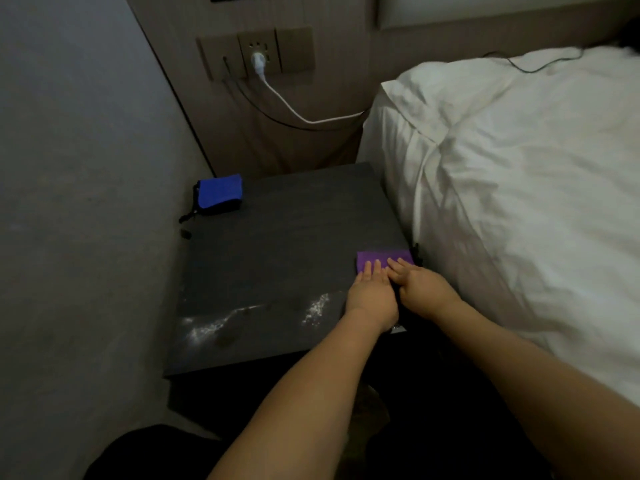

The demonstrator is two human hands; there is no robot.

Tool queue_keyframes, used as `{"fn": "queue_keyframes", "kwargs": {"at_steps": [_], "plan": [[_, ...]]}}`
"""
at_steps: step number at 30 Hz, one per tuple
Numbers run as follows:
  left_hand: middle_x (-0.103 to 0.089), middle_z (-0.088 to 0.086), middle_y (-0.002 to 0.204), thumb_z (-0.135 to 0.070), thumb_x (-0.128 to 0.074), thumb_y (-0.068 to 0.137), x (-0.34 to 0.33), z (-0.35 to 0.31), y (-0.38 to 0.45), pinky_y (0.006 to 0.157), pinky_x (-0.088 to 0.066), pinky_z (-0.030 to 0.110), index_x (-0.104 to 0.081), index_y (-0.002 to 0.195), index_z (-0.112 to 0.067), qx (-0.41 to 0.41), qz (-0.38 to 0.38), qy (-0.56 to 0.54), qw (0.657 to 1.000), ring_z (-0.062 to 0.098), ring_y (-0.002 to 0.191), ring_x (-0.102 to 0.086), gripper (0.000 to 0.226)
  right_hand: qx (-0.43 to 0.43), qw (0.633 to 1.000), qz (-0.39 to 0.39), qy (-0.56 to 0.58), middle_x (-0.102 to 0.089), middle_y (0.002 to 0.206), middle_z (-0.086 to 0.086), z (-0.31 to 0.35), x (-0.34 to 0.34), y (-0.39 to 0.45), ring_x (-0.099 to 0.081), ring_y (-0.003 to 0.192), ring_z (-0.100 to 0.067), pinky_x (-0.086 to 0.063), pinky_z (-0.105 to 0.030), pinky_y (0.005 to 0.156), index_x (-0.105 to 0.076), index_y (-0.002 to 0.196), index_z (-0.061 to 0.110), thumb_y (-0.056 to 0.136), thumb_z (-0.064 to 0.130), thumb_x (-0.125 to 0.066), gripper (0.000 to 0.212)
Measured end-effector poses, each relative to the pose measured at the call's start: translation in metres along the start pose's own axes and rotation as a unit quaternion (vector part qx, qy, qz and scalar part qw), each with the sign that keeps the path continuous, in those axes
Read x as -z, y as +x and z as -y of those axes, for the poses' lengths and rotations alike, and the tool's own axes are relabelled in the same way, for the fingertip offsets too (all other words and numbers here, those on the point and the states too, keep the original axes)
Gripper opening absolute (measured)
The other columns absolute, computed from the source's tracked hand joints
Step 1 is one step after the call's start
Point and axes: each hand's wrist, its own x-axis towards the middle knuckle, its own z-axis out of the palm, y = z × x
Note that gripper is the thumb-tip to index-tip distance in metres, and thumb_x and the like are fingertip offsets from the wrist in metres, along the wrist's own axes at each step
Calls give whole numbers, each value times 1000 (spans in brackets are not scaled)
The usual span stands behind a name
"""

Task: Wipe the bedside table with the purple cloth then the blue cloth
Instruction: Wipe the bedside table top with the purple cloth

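Observation:
A folded purple cloth [382, 257] lies on the dark bedside table [277, 258] near its right edge. My left hand [372, 294] and my right hand [422, 285] lie side by side with straight fingers pressing flat on the near part of the cloth. A folded blue cloth [219, 194] sits at the table's far left corner, apart from both hands. White powder streaks [256, 315] lie across the table's near part, to the left of my left hand.
A bed with white bedding [519, 202] stands right against the table. A grey wall [86, 202] closes the left side. Behind the table, a wall panel carries a socket [258, 53] with a white plug and cable running to the bed.

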Motion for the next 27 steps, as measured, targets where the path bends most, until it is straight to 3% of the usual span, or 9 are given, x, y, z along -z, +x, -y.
{"fn": "queue_keyframes", "kwargs": {"at_steps": [8,17,27], "plan": [[0,16,161,-20,-47,93,-2,-6,-2,121,-5,35,-4,151,2,-11,1,-14,1000,28,150,0,76,-26,1000,-8,12,-21,157,-6,0,-4,-7,-21,145,-18,-19,-23,115,-29,146,12,88,7,-43,60],[-1,14,162,-22,-35,99,-12,-7,-21,121,-5,35,-3,151,-1,-28,-11,-13,999,27,150,0,65,-68,997,-4,31,-18,158,-8,16,-17,-26,-18,146,-19,-18,-26,117,-27,146,10,92,12,-42,56],[2,15,162,-19,-37,97,-20,39,-51,121,-3,35,-2,152,-1,-8,-13,9,1000,27,150,2,68,-47,999,15,7,-16,158,-9,69,-30,-19,-17,146,-21,-19,-32,119,-25,147,9,94,16,-36,54]]}}
